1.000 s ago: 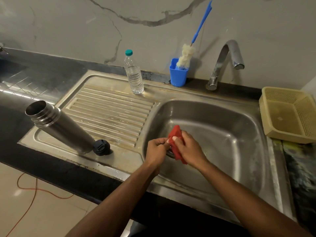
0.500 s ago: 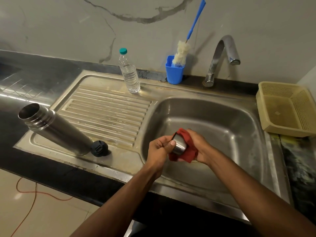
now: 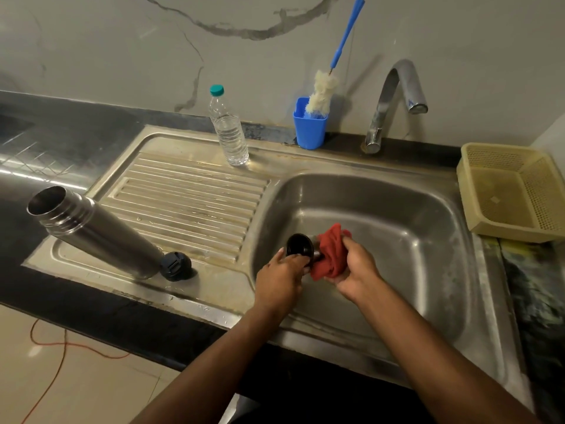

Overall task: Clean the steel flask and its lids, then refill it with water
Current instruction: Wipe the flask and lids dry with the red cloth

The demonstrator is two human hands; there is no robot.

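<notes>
Steel sink (image 3: 428,209) set in dark table, marble wall behind: wiping a flask lid over the basin.

Left hand (image 3: 279,280) gripping cup lid (image 3: 300,244), fingers curled round its rim; right hand (image 3: 356,270) bunching red cloth (image 3: 331,252) against it. Open flask (image 3: 91,231) at 9 o'clock on the drainboard, black stopper (image 3: 175,266) touching its base. Seemingly midway: flask, stopper and refill from water bottle (image 3: 229,130) at 11 o'clock likely left.
</notes>
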